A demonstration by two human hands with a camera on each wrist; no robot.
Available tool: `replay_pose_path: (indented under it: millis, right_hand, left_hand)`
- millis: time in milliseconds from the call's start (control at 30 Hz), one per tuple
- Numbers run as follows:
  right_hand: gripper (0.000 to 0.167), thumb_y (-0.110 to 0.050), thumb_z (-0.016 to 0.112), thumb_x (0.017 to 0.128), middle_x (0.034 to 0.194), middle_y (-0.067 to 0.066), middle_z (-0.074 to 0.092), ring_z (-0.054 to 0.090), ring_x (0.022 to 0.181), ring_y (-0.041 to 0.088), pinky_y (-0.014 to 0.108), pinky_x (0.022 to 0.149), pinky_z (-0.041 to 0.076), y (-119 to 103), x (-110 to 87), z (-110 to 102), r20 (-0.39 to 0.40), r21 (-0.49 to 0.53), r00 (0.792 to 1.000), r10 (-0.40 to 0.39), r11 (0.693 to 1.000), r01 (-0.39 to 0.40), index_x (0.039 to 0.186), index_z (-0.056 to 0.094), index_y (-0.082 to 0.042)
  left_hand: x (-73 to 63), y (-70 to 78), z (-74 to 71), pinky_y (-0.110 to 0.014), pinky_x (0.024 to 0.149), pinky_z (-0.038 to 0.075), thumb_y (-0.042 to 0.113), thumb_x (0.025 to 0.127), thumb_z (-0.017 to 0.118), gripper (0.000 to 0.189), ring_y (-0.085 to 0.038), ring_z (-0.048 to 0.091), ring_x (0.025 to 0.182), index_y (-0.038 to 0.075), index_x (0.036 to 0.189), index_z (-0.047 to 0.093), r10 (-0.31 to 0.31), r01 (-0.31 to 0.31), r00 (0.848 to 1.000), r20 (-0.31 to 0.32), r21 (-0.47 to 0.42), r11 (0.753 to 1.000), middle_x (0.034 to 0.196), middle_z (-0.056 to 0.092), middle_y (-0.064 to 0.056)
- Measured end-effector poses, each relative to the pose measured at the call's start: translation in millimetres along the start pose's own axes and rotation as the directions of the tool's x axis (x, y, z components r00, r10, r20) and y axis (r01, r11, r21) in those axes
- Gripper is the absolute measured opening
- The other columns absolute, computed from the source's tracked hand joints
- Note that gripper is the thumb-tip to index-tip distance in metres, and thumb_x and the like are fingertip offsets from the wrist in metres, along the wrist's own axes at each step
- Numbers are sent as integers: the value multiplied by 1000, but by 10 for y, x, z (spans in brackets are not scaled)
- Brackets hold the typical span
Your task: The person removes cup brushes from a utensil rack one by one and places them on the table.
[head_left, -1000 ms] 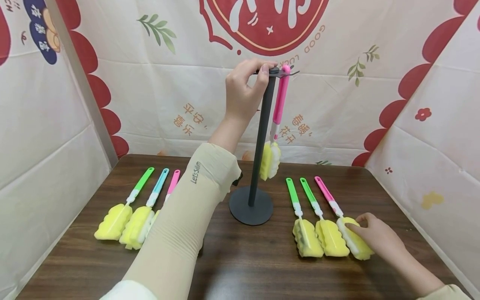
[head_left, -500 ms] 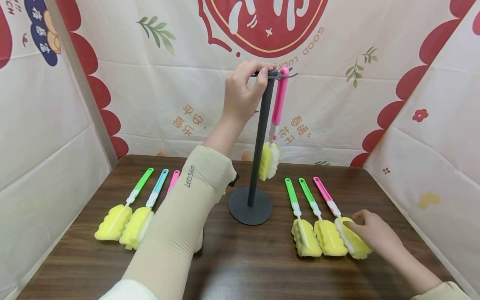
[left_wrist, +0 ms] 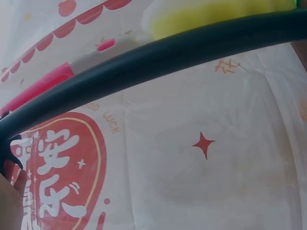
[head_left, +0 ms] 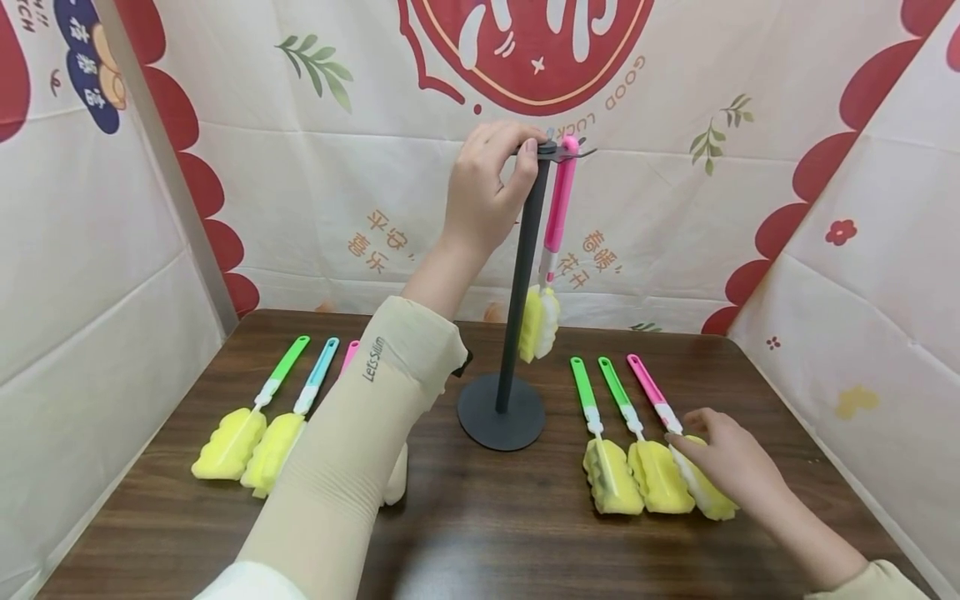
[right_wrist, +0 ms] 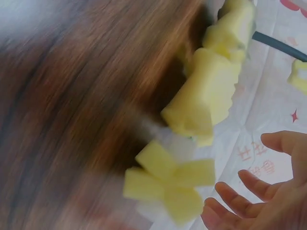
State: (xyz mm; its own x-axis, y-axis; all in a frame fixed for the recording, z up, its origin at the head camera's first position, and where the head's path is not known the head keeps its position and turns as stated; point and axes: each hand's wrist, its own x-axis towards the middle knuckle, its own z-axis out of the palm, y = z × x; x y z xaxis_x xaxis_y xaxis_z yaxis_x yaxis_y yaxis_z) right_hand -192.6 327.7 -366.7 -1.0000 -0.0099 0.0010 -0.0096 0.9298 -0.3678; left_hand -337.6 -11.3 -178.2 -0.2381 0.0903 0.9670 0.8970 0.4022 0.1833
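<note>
My left hand grips the top of a black stand, thumb against the upper end of its post and fingers over the hooks. From one hook hangs a bottle brush with a pink handle and a yellow and white sponge head. Over the pink-handled sponge brush lying at the right, my right hand hovers with thumb and fingers apart. In the right wrist view a gap shows between its fingers and the star-shaped end of the sponge head. The hand partly hides that head in the head view.
Two green-handled sponge brushes lie left of my right hand. Across the table, green-handled, blue-handled and pink-handled brushes lie partly behind my left sleeve. A printed cloth stands behind.
My right hand has shifted slightly up and left along the pink-handled brush, from its sponge head toward its neck. The left hand keeps its hold on the stand's top.
</note>
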Motion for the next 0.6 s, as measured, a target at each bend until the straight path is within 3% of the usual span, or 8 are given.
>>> replay_pose_path:
  millis: [267,400,600]
  right_hand:
    - [73,-59,59,89,119,27,57,55,107,43,55,79,46,-164,38,40,-25,39,999,-22,999,23,122,55,7]
    - [64,-50,61,91,117,25,59,57,101,39,52,77,47,-227,93,55,-44,53,997,-58,997,60,121,56,7]
    - [51,-40,62,93,116,24,60,57,102,38,50,75,47,-321,146,67,-40,83,997,-68,994,71,118,57,4]
  left_hand:
    - [36,86,-37,-18,80,43,19,95,44,31,-15,56,90,4,99,71,-63,62,997,36,44,997,98,64,-7]
    - [56,151,-69,-17,78,44,18,95,45,29,-14,55,90,4,98,71,-94,91,994,49,62,994,98,63,-7]
    - [114,287,-106,-14,78,42,19,97,47,26,-12,54,94,7,99,70,-220,209,969,108,107,972,101,62,-3]
